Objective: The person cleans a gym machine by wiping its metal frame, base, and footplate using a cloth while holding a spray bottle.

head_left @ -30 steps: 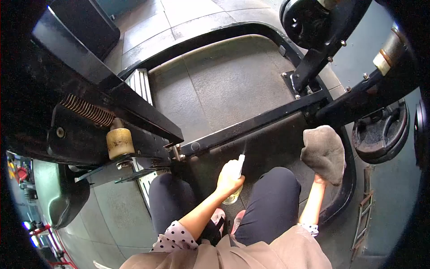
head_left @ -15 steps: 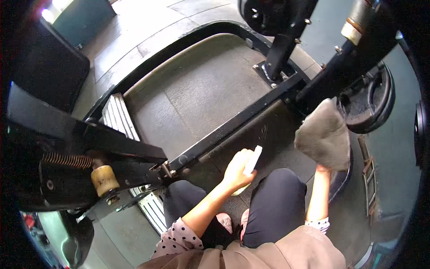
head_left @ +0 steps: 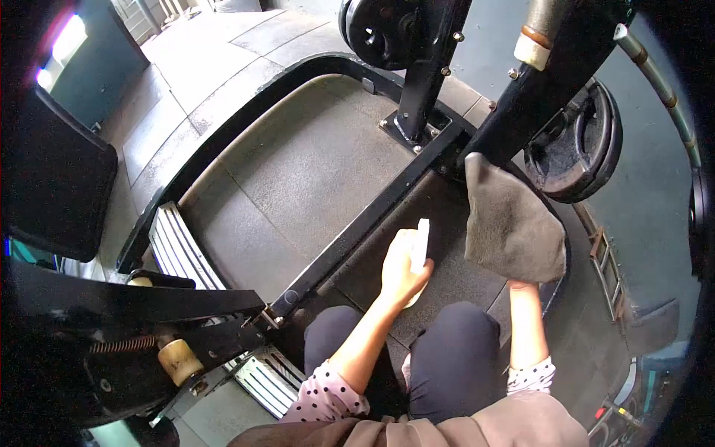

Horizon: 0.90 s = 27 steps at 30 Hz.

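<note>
Cloth [head_left: 515,222] moved nearer frame [head_left: 372,220], right hand [head_left: 523,285] mostly covered, fingers unreadable, left hand [head_left: 403,270] curled round half-hidden bottle [head_left: 421,240]

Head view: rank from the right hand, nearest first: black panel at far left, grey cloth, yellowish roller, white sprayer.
From the right hand:
1. Grey cloth: touching, covering its fingers.
2. White sprayer: to its left, in the left hand.
3. Yellowish roller: lower left, beyond the knees.
4. Black panel: far left, beyond the floor frame.
</note>
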Motion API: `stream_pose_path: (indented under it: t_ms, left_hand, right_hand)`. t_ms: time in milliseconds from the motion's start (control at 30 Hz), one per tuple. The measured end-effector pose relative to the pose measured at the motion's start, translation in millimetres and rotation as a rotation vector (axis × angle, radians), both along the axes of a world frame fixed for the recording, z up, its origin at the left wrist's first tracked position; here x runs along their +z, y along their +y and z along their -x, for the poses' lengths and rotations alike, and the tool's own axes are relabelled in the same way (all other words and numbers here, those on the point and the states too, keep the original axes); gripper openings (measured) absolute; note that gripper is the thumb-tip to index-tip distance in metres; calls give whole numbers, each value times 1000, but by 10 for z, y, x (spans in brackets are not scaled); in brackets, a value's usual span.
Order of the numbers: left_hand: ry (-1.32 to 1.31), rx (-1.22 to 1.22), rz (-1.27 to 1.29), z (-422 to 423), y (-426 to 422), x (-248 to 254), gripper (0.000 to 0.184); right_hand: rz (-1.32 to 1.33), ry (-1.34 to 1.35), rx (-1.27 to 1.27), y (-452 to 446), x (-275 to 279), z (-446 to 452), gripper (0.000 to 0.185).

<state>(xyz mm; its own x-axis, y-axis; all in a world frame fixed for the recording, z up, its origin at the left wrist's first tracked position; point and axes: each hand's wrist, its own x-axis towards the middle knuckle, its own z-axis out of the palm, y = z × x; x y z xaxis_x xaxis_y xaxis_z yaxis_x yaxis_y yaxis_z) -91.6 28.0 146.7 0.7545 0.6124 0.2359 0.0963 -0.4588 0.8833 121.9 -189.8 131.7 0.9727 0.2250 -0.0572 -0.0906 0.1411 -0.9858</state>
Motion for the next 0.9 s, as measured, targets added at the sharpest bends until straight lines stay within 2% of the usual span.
stream_pose_path:
  t_ms: [67,167,300,400,533,600,633,667,733,800,867,900]
  left_hand:
    - [-11,4,-75,-123,-16,-41,39]
    - [136,0,-52,-255,-33,-266,38]
    - [225,-1,69,-414,-122,-308,36]
    - [330,-15,29,-467,-101,-524,37]
    - [359,-83,65,-364,-63,-434,35]
    - [322,-207,-54,-243,39,-192,50]
    - [267,-221,-9,-121,85,-281,52]
    - [209,-232,37,10,134,-391,54]
    - [176,-376,71,246,333,88,51]
    - [203,-313,-20,450,344,316,40]
    - [209,-311,-140,616,324,511,41]
    - [208,-310,-122,697,317,674,41]
  right_hand:
    - [32,-41,-6,-18,53,-193,46]
    - [67,-90,-6,-34,147,-549,46]
    - [82,-124,6,61,88,-817,46]
    - [92,-126,15,93,-8,-902,46]
    - [118,-151,58,258,-145,-1027,47]
    - [129,-174,86,348,-252,-1067,47]
    - [137,-199,102,440,-311,-1086,47]
    - [141,-240,128,556,-388,-1132,47]
    - [177,-370,200,832,-626,-1164,47]
    - [240,-602,317,1294,-805,-1162,47]
    - [300,-856,439,1762,-1028,-1083,47]
    - [397,-1054,505,2047,-1136,-1010,47]
